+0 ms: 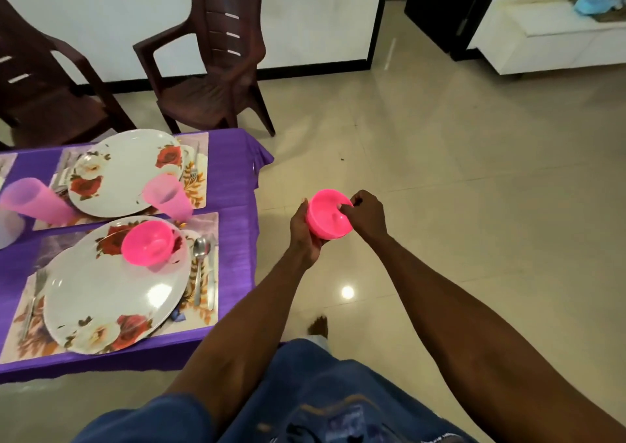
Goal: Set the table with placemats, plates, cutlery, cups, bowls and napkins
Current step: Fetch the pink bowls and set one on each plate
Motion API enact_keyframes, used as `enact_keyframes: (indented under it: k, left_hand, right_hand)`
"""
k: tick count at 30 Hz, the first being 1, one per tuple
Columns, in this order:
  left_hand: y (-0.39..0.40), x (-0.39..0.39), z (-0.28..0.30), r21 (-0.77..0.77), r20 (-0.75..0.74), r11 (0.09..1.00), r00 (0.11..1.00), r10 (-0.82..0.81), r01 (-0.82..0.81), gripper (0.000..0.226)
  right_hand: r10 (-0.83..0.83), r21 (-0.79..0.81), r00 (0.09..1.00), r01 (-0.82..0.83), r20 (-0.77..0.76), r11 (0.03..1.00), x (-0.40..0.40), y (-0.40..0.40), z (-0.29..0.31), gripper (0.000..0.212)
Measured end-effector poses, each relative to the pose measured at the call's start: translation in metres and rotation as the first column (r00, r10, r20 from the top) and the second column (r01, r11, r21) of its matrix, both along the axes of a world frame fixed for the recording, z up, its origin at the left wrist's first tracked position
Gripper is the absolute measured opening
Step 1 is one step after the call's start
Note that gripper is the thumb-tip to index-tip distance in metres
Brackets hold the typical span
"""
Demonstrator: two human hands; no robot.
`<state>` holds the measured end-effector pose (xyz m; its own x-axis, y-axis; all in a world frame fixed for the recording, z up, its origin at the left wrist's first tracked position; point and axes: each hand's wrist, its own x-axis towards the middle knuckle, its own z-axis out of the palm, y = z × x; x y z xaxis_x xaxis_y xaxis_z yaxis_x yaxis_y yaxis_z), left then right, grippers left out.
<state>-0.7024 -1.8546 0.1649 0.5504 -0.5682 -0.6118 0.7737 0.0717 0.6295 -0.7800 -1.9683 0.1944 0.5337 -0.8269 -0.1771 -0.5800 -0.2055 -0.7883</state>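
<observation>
While both hands grip one pink bowl (330, 214) right of the desk (237, 185) — mouth tilted up toward the camera — left hand (305, 232) cups its side, right hand (367, 214) fingers pinch its rim.

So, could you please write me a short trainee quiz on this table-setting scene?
1. True or false: the near plate already has a pink bowl on it.
2. Which hand has fingers inside the held bowl? A) left hand B) right hand
3. Fill in: the spoon lies to the ___ of the near plate.

Key: 1 true; 2 B; 3 right.
</observation>
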Motion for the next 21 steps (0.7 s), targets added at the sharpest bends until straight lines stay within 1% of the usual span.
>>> enact_keyframes:
  k: [1, 5, 7, 9, 13, 17, 21]
  left_hand:
    - [-0.012, 0.005, -0.001, -0.011, -0.011, 1.0, 1.0, -0.005, 0.005, 0.041]
    - [-0.058, 0.032, -0.007, -0.079, -0.102, 0.996, 0.994, 0.032, -0.04, 0.06]
    - [-0.085, 0.053, -0.009, -0.123, -0.167, 0.989, 0.984, 0.064, -0.085, 0.063]
    - [-0.109, 0.079, -0.009, -0.146, -0.201, 0.982, 0.976, 0.086, -0.117, 0.065]
    - [-0.152, 0.142, -0.01, -0.132, -0.203, 0.976, 0.968, 0.145, -0.174, 0.06]
    - [-0.182, 0.211, -0.008, -0.117, -0.166, 0.962, 0.96, 0.226, -0.247, 0.055]
    - [-0.197, 0.269, -0.004, -0.097, -0.159, 0.932, 0.93, 0.332, -0.35, 0.059]
  right_hand:
    - [0.007, -0.004, 1.0, -0.007, -0.008, 1.0, 0.005, -0.011, -0.001, 0.022]
    - [0.061, -0.048, 0.998, -0.062, -0.028, 0.997, 0.037, -0.059, -0.006, 0.023]
    - [0.095, -0.065, 0.995, -0.097, -0.037, 0.993, 0.065, -0.087, -0.007, 0.024]
    - [0.125, -0.078, 0.991, -0.129, -0.054, 0.989, 0.094, -0.112, -0.006, 0.024]
    - [0.197, -0.065, 0.974, -0.205, -0.115, 0.977, 0.165, -0.16, -0.001, 0.019]
    - [0.259, -0.044, 0.958, -0.267, -0.126, 0.963, 0.244, -0.195, 0.001, 0.014]
    - [0.298, -0.029, 0.954, -0.298, -0.019, 0.954, 0.312, -0.209, 0.002, 0.012]
